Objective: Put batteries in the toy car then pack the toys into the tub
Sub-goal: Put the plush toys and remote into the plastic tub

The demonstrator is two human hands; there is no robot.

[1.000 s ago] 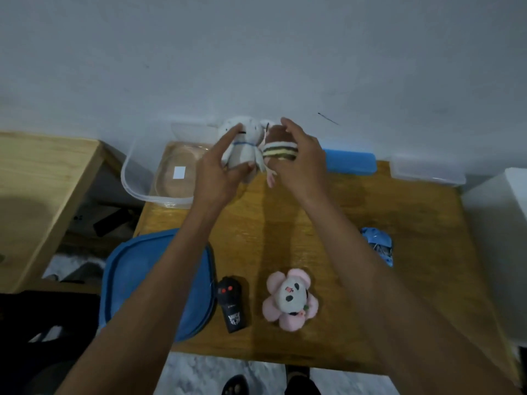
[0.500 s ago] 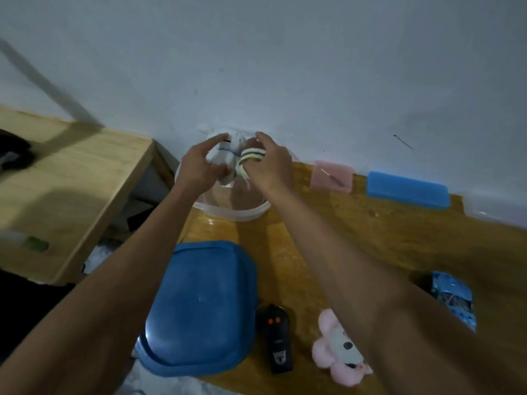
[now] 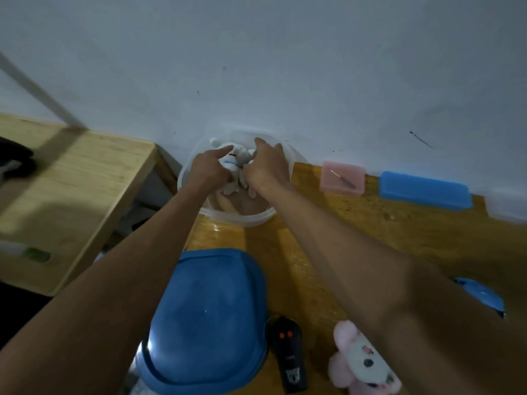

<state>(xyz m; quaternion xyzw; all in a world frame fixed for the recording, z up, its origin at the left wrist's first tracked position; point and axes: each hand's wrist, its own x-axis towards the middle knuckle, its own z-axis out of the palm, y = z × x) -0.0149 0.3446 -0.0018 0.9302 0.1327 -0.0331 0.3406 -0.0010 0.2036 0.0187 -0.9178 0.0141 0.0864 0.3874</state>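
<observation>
1. Head view: both hands reach into the clear tub [image 3: 242, 218], which stands at the far edge of the wooden table [image 3: 370, 223] against the wall.
2. The left hand [image 3: 206, 171] is closed on a white plush toy [image 3: 236, 161]; its forefinger points across the toy's top and the other fingers curl at the toy's left side.
3. The plush is pale and soft, with a thin blue band round its neck and a small dark mark on its face; its feet hang down toward the tub floor, just below the grip.
4. The right hand [image 3: 266, 169] is just to the right of the plush, touching it, fingers curled; whether it grips something cannot be told, since the fingers hide what lies beneath.
5. Well nearer the person than the grip, a blue lid [image 3: 205, 317] lies flat.
6. Just right of the lid lies a black remote [image 3: 286, 357] with two red dots.
7. Right of the remote lies a pink plush [image 3: 362, 363] with a white face.
8. Far right of the hands, a blue toy car [image 3: 482, 296] shows partly behind the right forearm.
</observation>
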